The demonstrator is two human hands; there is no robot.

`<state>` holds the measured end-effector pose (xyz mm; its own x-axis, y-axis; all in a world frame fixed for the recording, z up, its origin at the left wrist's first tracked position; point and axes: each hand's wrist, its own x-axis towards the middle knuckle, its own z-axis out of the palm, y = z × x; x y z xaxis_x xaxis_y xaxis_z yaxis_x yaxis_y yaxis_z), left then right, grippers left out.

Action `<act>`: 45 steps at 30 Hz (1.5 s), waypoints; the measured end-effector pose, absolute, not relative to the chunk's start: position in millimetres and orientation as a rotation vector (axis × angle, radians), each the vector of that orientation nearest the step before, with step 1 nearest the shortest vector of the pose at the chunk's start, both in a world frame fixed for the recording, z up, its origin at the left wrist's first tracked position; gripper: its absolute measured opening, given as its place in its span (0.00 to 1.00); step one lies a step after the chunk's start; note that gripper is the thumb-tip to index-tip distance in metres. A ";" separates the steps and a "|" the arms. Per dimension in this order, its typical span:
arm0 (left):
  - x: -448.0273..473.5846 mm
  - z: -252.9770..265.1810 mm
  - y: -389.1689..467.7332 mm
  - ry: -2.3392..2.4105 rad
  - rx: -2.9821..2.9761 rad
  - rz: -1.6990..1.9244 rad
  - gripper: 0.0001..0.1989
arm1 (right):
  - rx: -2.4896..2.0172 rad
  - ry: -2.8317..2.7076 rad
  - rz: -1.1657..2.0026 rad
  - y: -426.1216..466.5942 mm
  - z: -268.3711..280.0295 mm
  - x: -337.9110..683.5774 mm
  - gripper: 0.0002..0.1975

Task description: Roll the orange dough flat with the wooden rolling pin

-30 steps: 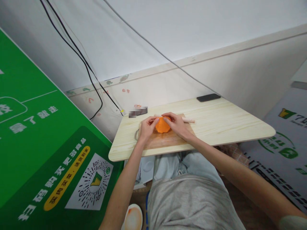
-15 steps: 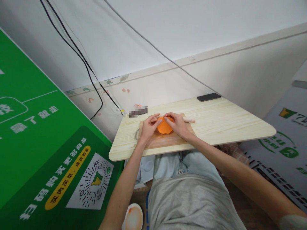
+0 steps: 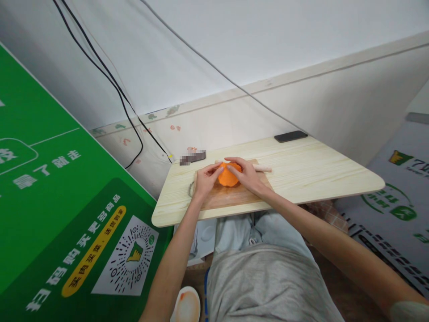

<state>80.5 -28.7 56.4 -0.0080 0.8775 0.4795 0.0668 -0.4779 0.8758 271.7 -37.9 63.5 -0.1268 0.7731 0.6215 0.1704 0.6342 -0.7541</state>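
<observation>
A flat, bright orange sheet [image 3: 229,176] that looks like modelling clay or dough, with a wavy edge, is between my hands over the wooden board [image 3: 228,199]. My left hand [image 3: 207,180] pinches its left upper edge between thumb and fingers. From the other side, my right hand [image 3: 247,173] grips the right upper part, thumb in front and fingers curled behind. Just beyond my right hand lies a pale wooden stick [image 3: 263,168], like a rolling pin, partly hidden by that hand. The board has a metal handle [image 3: 191,189] at its left.
On the light wood table [image 3: 321,170], a black phone [image 3: 291,136] lies by the back edge. A dark, partly blurred object [image 3: 196,157] sits at the back left. Cables [image 3: 134,109] hang along the wall. A green panel [image 3: 110,192] stands close on the left.
Both hands still hold the orange sheet. My right fingers have shifted slightly, and the sheet has moved a little to the left and up.
</observation>
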 end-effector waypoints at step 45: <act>79.3 55.0 -32.3 1.027 1.685 1.544 0.16 | -0.777 -1.654 0.697 -37.4 64.8 272.2 0.10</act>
